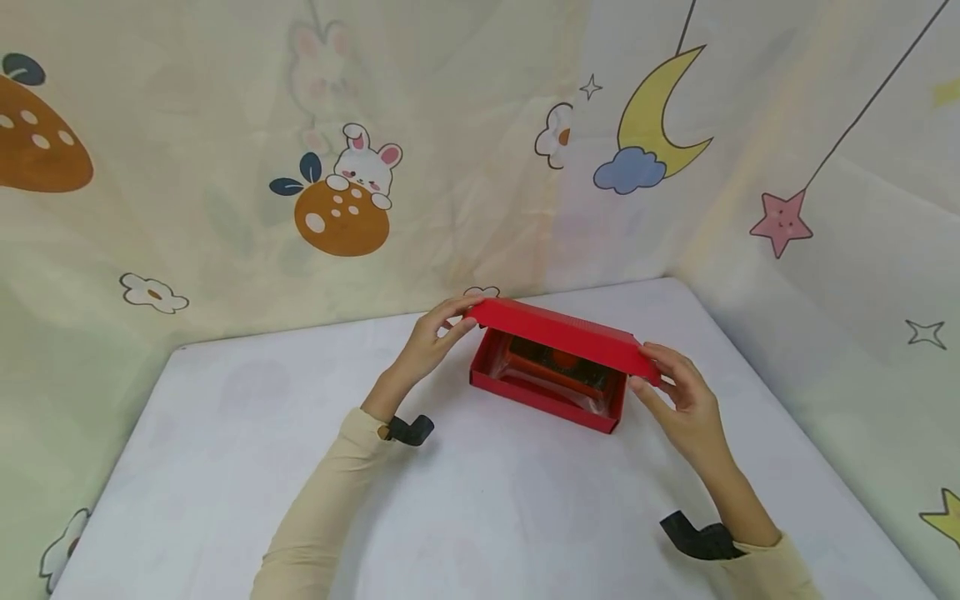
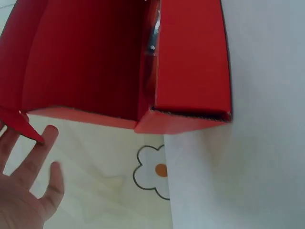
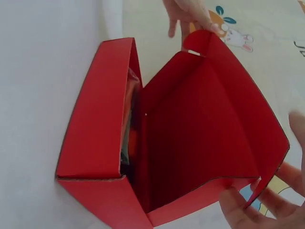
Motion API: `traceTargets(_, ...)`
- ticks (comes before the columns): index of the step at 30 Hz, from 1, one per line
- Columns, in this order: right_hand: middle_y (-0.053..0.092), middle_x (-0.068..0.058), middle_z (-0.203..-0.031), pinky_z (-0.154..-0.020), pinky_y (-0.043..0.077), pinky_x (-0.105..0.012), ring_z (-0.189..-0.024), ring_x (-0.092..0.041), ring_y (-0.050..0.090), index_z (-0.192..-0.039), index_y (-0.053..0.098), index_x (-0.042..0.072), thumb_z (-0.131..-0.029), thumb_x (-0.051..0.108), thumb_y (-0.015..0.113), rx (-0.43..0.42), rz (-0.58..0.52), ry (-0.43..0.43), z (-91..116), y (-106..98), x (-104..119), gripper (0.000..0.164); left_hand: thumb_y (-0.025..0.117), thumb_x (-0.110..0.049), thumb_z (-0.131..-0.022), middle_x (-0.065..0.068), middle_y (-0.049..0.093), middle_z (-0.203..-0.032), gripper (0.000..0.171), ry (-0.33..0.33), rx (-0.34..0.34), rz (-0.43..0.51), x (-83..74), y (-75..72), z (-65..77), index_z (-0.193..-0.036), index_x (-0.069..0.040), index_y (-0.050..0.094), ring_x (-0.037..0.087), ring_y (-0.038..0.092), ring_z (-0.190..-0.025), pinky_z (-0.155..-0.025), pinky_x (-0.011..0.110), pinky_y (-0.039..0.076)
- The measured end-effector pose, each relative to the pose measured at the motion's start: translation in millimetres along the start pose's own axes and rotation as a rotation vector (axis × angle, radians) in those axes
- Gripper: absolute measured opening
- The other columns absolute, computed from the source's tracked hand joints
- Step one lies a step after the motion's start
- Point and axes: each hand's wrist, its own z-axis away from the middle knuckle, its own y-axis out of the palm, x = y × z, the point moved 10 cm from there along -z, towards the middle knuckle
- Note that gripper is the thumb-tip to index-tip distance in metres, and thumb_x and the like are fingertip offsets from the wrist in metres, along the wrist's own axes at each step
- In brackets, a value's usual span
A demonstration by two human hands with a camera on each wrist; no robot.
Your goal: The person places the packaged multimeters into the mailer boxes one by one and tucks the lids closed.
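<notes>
A red cardboard box (image 1: 536, 402) stands on the white table, its hinged lid (image 1: 562, 330) raised partway. Inside lies an orange and dark item (image 1: 551, 372) in clear plastic wrapping; the lid's shadow obscures its kind. My left hand (image 1: 426, 340) holds the lid's left front corner, fingers at the top edge and thumb lower down. At the opposite corner, my right hand (image 1: 686, 408) pinches the lid's side flap between thumb and fingers, seen closely in the right wrist view, where the lid's inside (image 3: 195, 129) faces the camera.
The white table (image 1: 247, 450) extends to both sides and in front of the box. Behind it hangs a pale cloth backdrop (image 1: 465, 167) printed with cartoons, with another cloth side to the right. Black curved pieces (image 1: 411, 430) are strapped at both wrists.
</notes>
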Motion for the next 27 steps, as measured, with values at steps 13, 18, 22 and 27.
traceTargets(13,0.062,-0.013,-0.118,-0.071,0.044,-0.006,-0.092,0.004,0.052,-0.123,0.065,0.005,-0.089,0.000,0.066,0.042,0.218,-0.041,8.1,-1.2,3.2,0.034,0.055,-0.034,-0.099,0.002,0.066,-0.123,0.034,0.013,-0.003,-0.172,-6.1,0.5,8.1,-0.127,-0.015,0.064,0.018,0.058,-0.100,-0.090,0.042,0.045)
traceTargets(18,0.063,-0.010,-0.116,-0.067,0.040,-0.011,-0.088,0.002,0.048,-0.122,0.065,0.007,-0.088,0.003,0.068,0.077,0.276,-0.060,14.3,0.2,2.3,0.035,0.057,-0.032,-0.098,0.001,0.068,-0.119,0.033,-0.005,0.058,-0.226,-2.8,2.7,14.6,-0.127,-0.016,0.064,0.017,0.058,-0.098,-0.091,0.041,0.040)
traceTargets(22,0.064,-0.009,-0.115,-0.065,0.038,-0.015,-0.087,0.002,0.048,-0.121,0.065,0.007,-0.088,0.004,0.069,0.100,0.305,-0.083,16.2,3.0,1.7,0.034,0.058,-0.031,-0.098,-0.001,0.067,-0.121,0.033,-0.002,0.097,-0.268,-5.1,0.3,16.3,-0.126,-0.017,0.065,0.016,0.059,-0.105,-0.094,0.041,0.038)
traceTargets(27,0.065,-0.010,-0.116,-0.065,0.038,-0.015,-0.089,0.003,0.048,-0.122,0.066,0.007,-0.087,0.005,0.071,0.119,0.343,-0.097,17.9,3.6,3.4,0.035,0.060,-0.031,-0.097,-0.002,0.067,-0.124,0.033,0.023,0.139,-0.300,-6.8,1.1,17.0,-0.126,-0.017,0.065,0.016,0.060,-0.109,-0.098,0.042,0.040)
